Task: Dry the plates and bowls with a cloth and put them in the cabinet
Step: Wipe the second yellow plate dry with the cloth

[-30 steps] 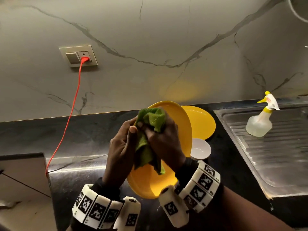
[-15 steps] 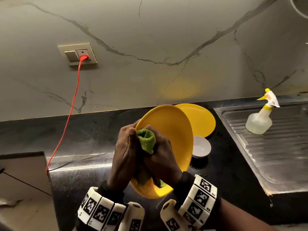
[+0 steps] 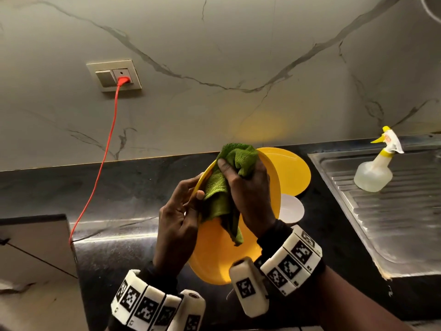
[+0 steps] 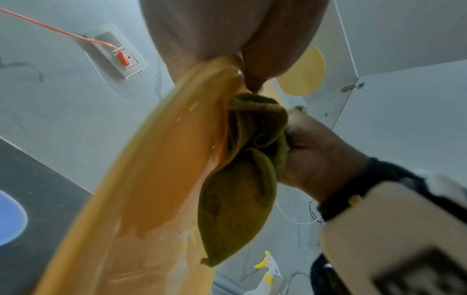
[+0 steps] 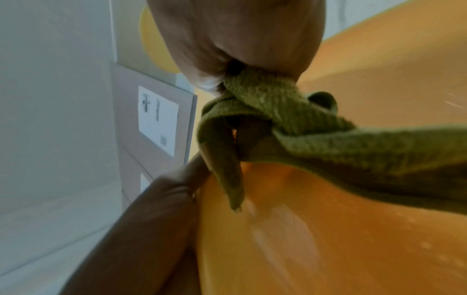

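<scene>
1. Right hand fingers curled round bunched cloth, pressing it on upper face of plate.
2. Left hand pinches plate's left rim, thumb in front.
3. Plate tilted up above counter; second plate and bowl behind.

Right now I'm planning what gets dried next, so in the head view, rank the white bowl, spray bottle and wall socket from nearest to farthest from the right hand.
1. White bowl: on the counter just right of the right hand.
2. Spray bottle: farther right, on the sink drainboard.
3. Wall socket: up on the wall, far left.
</scene>
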Available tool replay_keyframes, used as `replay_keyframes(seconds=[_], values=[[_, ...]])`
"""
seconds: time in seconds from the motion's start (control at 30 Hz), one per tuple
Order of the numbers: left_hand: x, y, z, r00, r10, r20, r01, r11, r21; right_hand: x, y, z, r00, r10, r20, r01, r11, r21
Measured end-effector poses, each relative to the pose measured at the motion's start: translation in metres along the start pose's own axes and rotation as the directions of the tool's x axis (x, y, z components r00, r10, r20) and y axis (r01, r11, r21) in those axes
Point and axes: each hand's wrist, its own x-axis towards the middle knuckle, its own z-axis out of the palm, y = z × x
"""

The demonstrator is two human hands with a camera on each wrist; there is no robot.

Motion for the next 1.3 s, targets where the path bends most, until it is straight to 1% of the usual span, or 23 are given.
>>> replay_keyframes(seconds=[0.07,0.13,0.2,0.27,0.3,0.4,0.43,0.47,0.53,0.6,0.67,0.73,0.8,0.87,0.9,0.97,1.0,1.03,1.07,1.13,1.2,1.23,1.3], values=[[-0.001,0.0,0.002,0.999,0.036,-0.023,-0.036,0.999,0.014,-0.012,-0.002,-0.002,0.99,-0.12,0.074,0.121,0.993,-0.007],[-0.001,-0.002,0.003,0.997,0.064,-0.033,-0.063,0.998,0.018,-0.025,0.0,-0.003,0.955,-0.232,0.186,0.234,0.972,0.012],[-0.003,-0.004,0.002,0.995,0.085,-0.044,-0.083,0.996,0.046,-0.028,0.001,-0.002,0.937,-0.273,0.216,0.281,0.96,-0.004],[-0.002,-0.004,0.0,0.995,0.077,-0.07,-0.072,0.994,0.077,-0.016,-0.001,-0.002,0.952,-0.262,0.16,0.272,0.961,-0.044],[-0.002,-0.005,-0.002,0.994,0.072,-0.087,-0.064,0.993,0.095,-0.007,-0.003,-0.003,0.964,-0.244,0.105,0.253,0.964,-0.078],[-0.003,-0.004,-0.003,0.986,0.113,-0.127,-0.093,0.983,0.156,0.026,0.003,-0.015,0.991,-0.117,-0.062,0.1,0.968,-0.228],[-0.004,-0.004,-0.004,0.983,0.126,-0.131,-0.104,0.98,0.167,0.032,0.007,-0.019,0.993,-0.085,-0.083,0.06,0.962,-0.265],[-0.005,-0.005,-0.004,0.983,0.132,-0.129,-0.109,0.98,0.169,0.033,0.011,-0.021,0.993,-0.094,-0.077,0.069,0.956,-0.285],[-0.006,-0.006,-0.003,0.983,0.133,-0.126,-0.111,0.979,0.169,0.021,0.011,-0.017,0.974,-0.226,-0.019,0.213,0.941,-0.262],[-0.005,-0.009,-0.003,0.983,0.128,-0.133,-0.104,0.979,0.178,-0.002,0.006,-0.008,0.937,-0.333,0.103,0.346,0.923,-0.166],[-0.006,-0.009,-0.003,0.982,0.123,-0.144,-0.099,0.982,0.163,-0.017,0.006,-0.001,0.899,-0.382,0.215,0.412,0.904,-0.116],[-0.005,-0.007,-0.003,0.983,0.123,-0.134,-0.104,0.984,0.143,-0.013,0.008,0.001,0.884,-0.41,0.224,0.447,0.882,-0.147],[-0.005,-0.007,-0.006,0.981,0.137,-0.136,-0.116,0.981,0.153,0.003,0.013,-0.002,0.908,-0.396,0.138,0.418,0.882,-0.216],[-0.005,-0.006,-0.01,0.976,0.166,-0.144,-0.141,0.975,0.17,0.024,0.018,-0.01,0.951,-0.307,0.021,0.3,0.907,-0.296],[-0.006,-0.006,-0.011,0.973,0.182,-0.144,-0.155,0.971,0.18,0.033,0.02,-0.015,0.971,-0.241,0.006,0.229,0.917,-0.328],[-0.006,-0.007,-0.012,0.972,0.199,-0.127,-0.171,0.965,0.201,0.043,0.025,-0.024,0.993,-0.107,0.052,0.119,0.929,-0.351],[-0.006,-0.008,-0.013,0.973,0.201,-0.117,-0.174,0.963,0.207,0.043,0.026,-0.026,0.993,-0.076,0.088,0.102,0.932,-0.348],[-0.007,-0.008,-0.013,0.974,0.202,-0.106,-0.177,0.963,0.205,0.042,0.026,-0.026,0.991,-0.082,0.109,0.115,0.934,-0.339],[-0.006,-0.007,-0.012,0.976,0.198,-0.094,-0.178,0.965,0.191,0.039,0.024,-0.026,0.986,-0.121,0.118,0.155,0.929,-0.336],[-0.005,-0.006,-0.009,0.982,0.181,-0.054,-0.17,0.97,0.173,0.031,0.018,-0.022,0.949,-0.283,0.136,0.313,0.896,-0.316],[-0.003,-0.004,-0.007,0.984,0.176,-0.009,-0.171,0.967,0.19,0.023,0.011,-0.019,0.865,-0.447,0.228,0.493,0.841,-0.224],[0.0,-0.005,-0.007,0.985,0.175,0.005,-0.173,0.965,0.196,0.018,0.007,-0.017,0.821,-0.493,0.286,0.553,0.811,-0.191],[0.004,-0.007,-0.007,0.984,0.178,0.014,-0.176,0.958,0.226,0.009,0.002,-0.015,0.753,-0.52,0.404,0.619,0.768,-0.165]])
